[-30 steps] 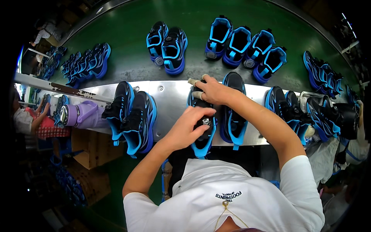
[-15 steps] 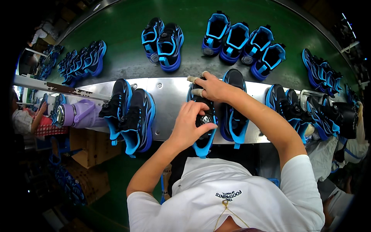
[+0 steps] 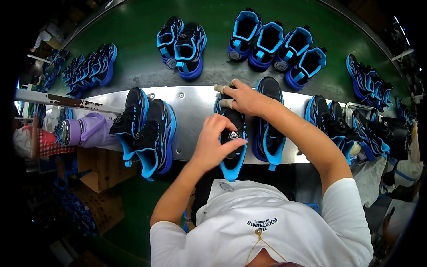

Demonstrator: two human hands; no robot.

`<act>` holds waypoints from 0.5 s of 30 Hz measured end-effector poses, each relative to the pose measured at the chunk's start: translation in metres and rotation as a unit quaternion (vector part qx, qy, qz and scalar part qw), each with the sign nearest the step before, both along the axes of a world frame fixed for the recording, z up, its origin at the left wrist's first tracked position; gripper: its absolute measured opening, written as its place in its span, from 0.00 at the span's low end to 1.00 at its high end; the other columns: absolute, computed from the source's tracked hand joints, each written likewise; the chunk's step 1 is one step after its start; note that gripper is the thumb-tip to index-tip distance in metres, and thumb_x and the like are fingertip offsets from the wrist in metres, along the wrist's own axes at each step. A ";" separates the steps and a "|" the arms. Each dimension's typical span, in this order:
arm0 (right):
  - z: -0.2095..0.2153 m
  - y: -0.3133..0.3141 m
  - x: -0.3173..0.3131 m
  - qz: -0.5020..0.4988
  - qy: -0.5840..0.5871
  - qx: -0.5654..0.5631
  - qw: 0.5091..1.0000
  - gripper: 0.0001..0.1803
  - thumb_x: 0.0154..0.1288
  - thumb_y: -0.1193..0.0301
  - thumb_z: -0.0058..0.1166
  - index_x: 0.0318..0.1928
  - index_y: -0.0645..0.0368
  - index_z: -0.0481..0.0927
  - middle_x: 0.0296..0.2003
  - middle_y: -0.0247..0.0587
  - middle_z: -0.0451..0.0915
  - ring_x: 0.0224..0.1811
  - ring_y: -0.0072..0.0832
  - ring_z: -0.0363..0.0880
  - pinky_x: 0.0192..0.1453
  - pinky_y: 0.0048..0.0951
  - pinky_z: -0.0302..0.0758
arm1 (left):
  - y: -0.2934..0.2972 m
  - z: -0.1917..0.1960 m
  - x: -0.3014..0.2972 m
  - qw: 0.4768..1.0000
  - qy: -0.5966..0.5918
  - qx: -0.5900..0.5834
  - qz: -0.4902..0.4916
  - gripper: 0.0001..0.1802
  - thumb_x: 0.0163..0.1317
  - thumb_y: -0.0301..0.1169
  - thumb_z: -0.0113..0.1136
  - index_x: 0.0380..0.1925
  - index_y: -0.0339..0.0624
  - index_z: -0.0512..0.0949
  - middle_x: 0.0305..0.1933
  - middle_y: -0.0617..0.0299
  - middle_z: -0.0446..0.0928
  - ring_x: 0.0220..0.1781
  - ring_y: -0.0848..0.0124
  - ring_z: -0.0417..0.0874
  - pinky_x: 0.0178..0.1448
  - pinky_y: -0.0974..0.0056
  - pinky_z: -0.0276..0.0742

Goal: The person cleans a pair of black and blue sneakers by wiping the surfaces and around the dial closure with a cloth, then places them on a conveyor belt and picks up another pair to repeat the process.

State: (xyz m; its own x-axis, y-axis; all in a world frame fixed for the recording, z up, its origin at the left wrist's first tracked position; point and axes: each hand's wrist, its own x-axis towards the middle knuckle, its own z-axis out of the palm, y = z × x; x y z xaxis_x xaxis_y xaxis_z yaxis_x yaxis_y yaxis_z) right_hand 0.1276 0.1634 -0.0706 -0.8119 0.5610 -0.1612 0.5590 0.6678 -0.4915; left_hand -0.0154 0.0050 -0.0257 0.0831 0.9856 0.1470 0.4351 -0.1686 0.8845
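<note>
The left hand [image 3: 213, 140], half curled, closes thumb and fingers around the round dial [image 3: 234, 135] of a black-and-blue shoe [image 3: 236, 118] at the near edge of the metal ledge [image 3: 191, 122]. The right hand [image 3: 243, 99], partly open, lies across its far toe. The dial's pale mark is too small to read; dark lettering crosses the white shirt [image 3: 284, 218].

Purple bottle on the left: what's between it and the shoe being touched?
In the head view, a pair of black shoes, then metal ledge with the left hand over part of it, separates the purple bottle from the touched shoe.
</note>
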 end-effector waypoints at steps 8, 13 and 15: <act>0.028 -0.010 -0.010 -0.059 -0.028 -0.048 0.997 0.29 0.70 0.55 0.52 0.70 0.41 0.66 0.55 0.54 0.70 0.58 0.51 0.72 0.63 0.42 0.71 | -0.002 0.002 -0.013 0.997 -0.001 0.003 -0.079 0.20 0.51 0.31 0.70 0.45 0.40 0.80 0.51 0.57 0.76 0.56 0.61 0.71 0.61 0.61 0.67; 0.018 -0.007 -0.006 -0.043 0.014 -0.043 0.998 0.29 0.69 0.56 0.51 0.70 0.41 0.66 0.52 0.59 0.70 0.56 0.57 0.73 0.60 0.48 0.73 | 0.000 -0.020 -0.016 0.996 -0.061 -0.007 -0.071 0.17 0.50 0.32 0.70 0.41 0.41 0.81 0.49 0.60 0.78 0.59 0.61 0.69 0.65 0.58 0.65; 0.023 -0.010 -0.008 -0.043 0.005 -0.050 0.998 0.30 0.69 0.57 0.52 0.70 0.41 0.66 0.52 0.59 0.70 0.56 0.57 0.73 0.60 0.47 0.73 | 0.005 -0.025 -0.025 0.985 -0.103 0.019 -0.138 0.16 0.50 0.32 0.68 0.40 0.42 0.83 0.45 0.62 0.80 0.60 0.60 0.69 0.67 0.57 0.63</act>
